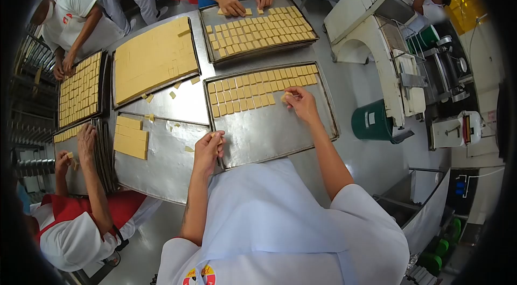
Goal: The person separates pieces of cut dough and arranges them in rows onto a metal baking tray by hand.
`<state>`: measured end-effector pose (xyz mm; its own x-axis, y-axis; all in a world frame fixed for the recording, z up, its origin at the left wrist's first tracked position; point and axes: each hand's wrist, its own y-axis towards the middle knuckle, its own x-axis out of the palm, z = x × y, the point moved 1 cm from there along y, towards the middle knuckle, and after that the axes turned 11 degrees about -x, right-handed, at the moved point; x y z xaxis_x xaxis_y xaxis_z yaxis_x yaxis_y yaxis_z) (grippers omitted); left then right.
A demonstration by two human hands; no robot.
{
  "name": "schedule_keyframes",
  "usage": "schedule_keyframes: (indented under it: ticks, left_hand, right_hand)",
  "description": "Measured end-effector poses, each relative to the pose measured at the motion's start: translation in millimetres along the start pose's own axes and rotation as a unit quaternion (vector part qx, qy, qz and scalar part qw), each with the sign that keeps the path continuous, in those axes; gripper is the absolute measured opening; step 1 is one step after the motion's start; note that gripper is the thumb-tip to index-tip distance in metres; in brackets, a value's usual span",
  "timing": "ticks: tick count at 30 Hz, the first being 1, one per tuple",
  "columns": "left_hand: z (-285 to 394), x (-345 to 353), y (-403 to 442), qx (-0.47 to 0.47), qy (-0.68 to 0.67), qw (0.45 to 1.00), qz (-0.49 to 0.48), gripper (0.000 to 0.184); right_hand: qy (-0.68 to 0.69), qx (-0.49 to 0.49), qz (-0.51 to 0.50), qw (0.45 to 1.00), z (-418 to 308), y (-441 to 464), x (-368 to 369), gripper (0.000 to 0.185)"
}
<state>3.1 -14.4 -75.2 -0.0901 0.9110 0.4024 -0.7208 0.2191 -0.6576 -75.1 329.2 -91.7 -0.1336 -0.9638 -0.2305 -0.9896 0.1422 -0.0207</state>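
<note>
A: Right hand [302,104]?
B: Mid-frame, right of centre, over the tray [264,137]. Thumb and fingertips pinching a small yellow piece [285,97].
A: Left hand [207,150]?
B: Centre of frame, at the tray's lower left edge. Fingers curled in; can't tell how tightly, or if anything's inside.
A: Tray state?
B: Rows of pieces [245,93] along its upper part. Lowest row stops partway across; right hand is just beside that end. Lower part is bare metal.
A: Around it?
B: Scored slab [153,61] on a tray, upper left. Smaller cut block [131,142] below it, scraps [173,94] between the slab and the tray. Second filled tray [264,58] at top centre, co-worker's hands [231,5] on its far side. Green bin [371,120] on the floor, right of centre.
</note>
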Motion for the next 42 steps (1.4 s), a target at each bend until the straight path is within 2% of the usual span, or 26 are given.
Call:
schedule_keyframes:
  ticks: [2,5,8,11,14,17,32,38,41,42]
  left_hand:
    - [-3.1,-3.1,-2.1,-0.009,0.008,1.000,-0.010,0.024]
    - [-5.2,-0.7,-2.2,-0.007,0.041,0.999,0.013,0.021]
    - [-7.4,-1.7,0.2,0.001,0.043,0.999,0.017,0.023]
    - [-3.5,1.0,0.4,0.012,0.046,0.999,0.016,0.025]
    - [-4.0,0.1,0.6,0.011,0.060,0.998,0.017,0.027]
    - [-3.8,-0.2,-2.0,0.004,0.058,0.998,0.019,0.027]
    - [2.4,7.2,-8.3,-0.027,0.017,0.999,-0.030,0.024]
    - [3.1,8.9,-7.9,-0.039,0.022,0.998,-0.036,0.024]
    - [3.3,10.5,-8.5,-0.048,0.008,0.998,-0.033,0.025]
    - [2.9,10.0,-7.8,-0.047,0.011,0.998,-0.037,0.025]
  right_hand:
    - [-0.089,0.014,-0.048,0.995,-3.1,7.1,-9.5,0.023]
    - [-0.205,-0.057,-0.086,0.973,-5.3,10.5,-3.4,0.021]
    - [-0.224,-0.077,-0.114,0.965,-12.0,12.1,7.2,0.021]
    - [-0.272,-0.160,-0.108,0.943,-10.4,13.9,9.3,0.022]
    - [-0.318,-0.201,-0.083,0.923,-3.9,10.6,6.2,0.025]
    - [-0.279,-0.158,-0.080,0.944,-10.3,5.0,3.5,0.027]
    - [-0.265,-0.148,-0.106,0.947,-12.3,-0.9,2.5,0.026]
    - [-0.267,-0.203,-0.088,0.938,0.1,-0.1,2.6,0.028]
    - [-0.267,-0.163,-0.099,0.945,-10.8,-2.6,3.8,0.026]
    - [-0.277,-0.176,-0.094,0.940,-10.1,-2.0,3.5,0.024]
